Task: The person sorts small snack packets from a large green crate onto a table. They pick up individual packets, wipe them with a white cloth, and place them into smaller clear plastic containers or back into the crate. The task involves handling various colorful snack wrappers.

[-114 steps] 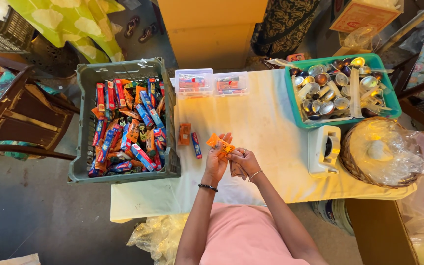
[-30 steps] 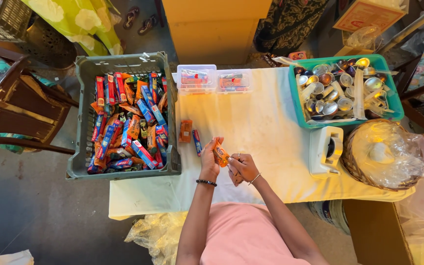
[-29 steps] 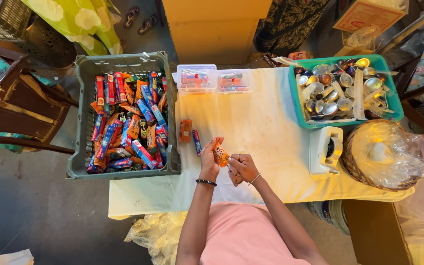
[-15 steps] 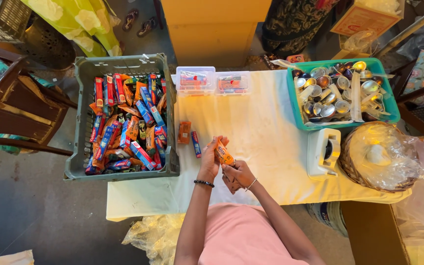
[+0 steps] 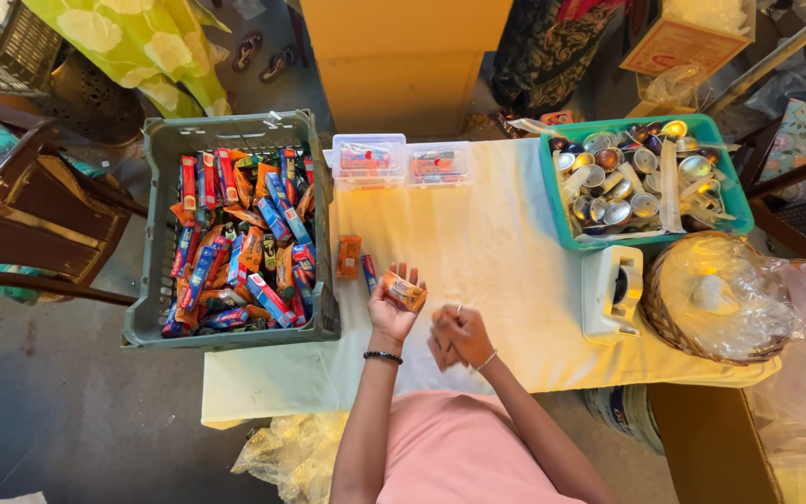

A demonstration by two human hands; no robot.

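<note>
Hands: left hand (image 5: 394, 303) is raised palm up over the counter (image 5: 496, 252), fingers loosely curled around a small orange packet (image 5: 405, 291); right hand (image 5: 457, 334) sits just beside it, closed into a loose fist, and whether anything small is pinched inside it I cannot tell.
Packet: rests across the left palm and fingers, lifted off the cloth, near the counter's front left part.
Doing it well: judging by the pose, the packet is being worked between both hands; keeping it flat on the palm with the fingertips steadying its edges should stop it sliding off, and bringing the right hand in from the side rather than from above keeps it in sight.
Nearby on the counter: another orange packet (image 5: 349, 256) and a thin blue packet (image 5: 369, 273) lie just ahead of the left hand, apart from it.
Grey crate (image 5: 235, 131): stands at the counter's left edge, filled with mixed red, blue and orange wrapped packets.
Far side: two clear lidded boxes (image 5: 403, 161) stand side by side.
Right side: teal crate (image 5: 647, 126) of small shiny tins, well apart from both hands.
</note>
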